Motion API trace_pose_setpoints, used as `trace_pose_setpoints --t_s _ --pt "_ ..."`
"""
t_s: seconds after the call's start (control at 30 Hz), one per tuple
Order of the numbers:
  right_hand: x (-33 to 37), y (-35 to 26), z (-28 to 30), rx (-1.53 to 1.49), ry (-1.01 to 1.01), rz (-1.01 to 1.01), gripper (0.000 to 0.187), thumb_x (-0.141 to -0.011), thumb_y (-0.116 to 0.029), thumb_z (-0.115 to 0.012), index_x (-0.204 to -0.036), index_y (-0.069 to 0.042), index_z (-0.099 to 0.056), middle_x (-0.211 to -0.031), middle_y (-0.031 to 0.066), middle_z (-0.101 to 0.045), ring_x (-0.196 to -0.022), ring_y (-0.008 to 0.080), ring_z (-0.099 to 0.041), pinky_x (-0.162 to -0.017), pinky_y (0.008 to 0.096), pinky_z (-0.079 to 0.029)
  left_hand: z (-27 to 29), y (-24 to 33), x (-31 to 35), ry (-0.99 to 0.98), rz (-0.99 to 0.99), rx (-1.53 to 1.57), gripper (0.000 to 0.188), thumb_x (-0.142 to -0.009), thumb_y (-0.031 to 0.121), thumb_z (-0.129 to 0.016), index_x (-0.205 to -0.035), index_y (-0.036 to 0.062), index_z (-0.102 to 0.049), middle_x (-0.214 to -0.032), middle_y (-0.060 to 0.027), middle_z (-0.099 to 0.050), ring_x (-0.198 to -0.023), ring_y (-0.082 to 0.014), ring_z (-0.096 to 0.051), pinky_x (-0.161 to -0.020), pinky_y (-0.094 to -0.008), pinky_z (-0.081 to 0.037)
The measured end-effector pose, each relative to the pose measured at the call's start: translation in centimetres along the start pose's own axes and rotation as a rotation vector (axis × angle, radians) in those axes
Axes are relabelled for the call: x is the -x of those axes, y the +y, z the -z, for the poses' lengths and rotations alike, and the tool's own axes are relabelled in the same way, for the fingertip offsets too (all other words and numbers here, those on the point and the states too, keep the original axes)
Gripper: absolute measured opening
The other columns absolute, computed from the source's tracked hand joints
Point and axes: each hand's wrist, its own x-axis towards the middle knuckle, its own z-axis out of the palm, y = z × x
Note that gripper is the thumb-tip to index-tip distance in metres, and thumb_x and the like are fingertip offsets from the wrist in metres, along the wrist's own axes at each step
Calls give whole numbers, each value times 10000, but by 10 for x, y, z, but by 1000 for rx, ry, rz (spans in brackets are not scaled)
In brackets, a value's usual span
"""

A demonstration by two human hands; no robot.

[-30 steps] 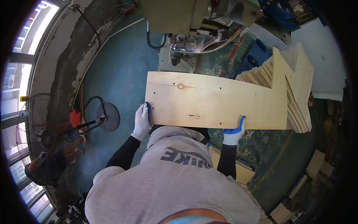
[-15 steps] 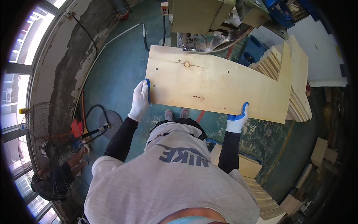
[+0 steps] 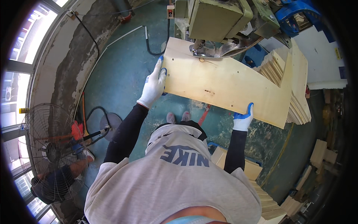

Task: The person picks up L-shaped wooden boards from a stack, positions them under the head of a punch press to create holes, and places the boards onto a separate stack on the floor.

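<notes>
A pale plywood board with several small holes and a knot is held out in front of me in both hands. My left hand, in a white glove with blue fingertips, grips its left end. My right hand, gloved the same way, grips the near edge toward the right, its thumb on top and its other fingers partly hidden beneath. Over the far left edge of the board sits the metal foot of a green machine; whether they touch I cannot tell.
Stacked plywood pieces stand at the far right, behind the board. More plywood lies low by my right side. To the left are a wire-caged fan, partly covering another person, and a dark cable on the floor.
Both hands have shifted the board rightward, its left end swinging away from me. The board's far edge has gone in under the machine's metal foot. Both hands keep their grip.
</notes>
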Motion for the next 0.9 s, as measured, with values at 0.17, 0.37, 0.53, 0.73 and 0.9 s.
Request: trace_pose_setpoints --t_s 0.17,0.37,0.53,0.73,0.9 --pt "1 -6 -2 30 -39 28 443 -1046 -335 -584 -1397 -71 -525 -1382 96 -601 -1264 263 -593 -1055 463 -510 -1 -11 -1 32 -85 -28 537 -1061 158 -484 -1577 93 -351 -900 -231 -653 -779 -240 -653 -771 -365 -518" --pt "6 3 -6 -9 36 27 447 -1039 -331 -602 -1387 -60 -533 -1350 90 -620 -1253 261 -601 -1065 449 -506 11 -4 -9 -104 144 57 535 -1071 185 -484 -1580 86 -352 -869 -171 -635 -749 -192 -584 -761 -344 -508" --pt "8 -3 -9 9 36 -14 456 -1035 -354 -601 -1388 -72 -535 -1352 77 -618 -1253 254 -598 -1054 460 -503 5 -14 -7 -64 68 74 532 -1071 177 -489 -1576 77 -357 -864 -162 -639 -736 -180 -572 -758 -340 -509" --pt "8 -20 -14 -185 10 187 548 -1025 -474 -562 -1439 -120 -505 -1450 87 -545 -1314 304 -536 -1096 507 -446 0 -25 -5 5 -17 127 497 -1075 138 -471 -1557 47 -394 -887 -105 -623 -731 -134 -534 -727 -303 -502" --pt "-12 -19 8 -65 85 236 582 -1059 -472 -492 -1479 -70 -454 -1464 111 -531 -1319 319 -531 -1091 507 -441 0 -14 -19 -50 79 109 489 -1075 111 -459 -1553 32 -395 -850 -60 -581 -677 -94 -476 -665 -284 -479"
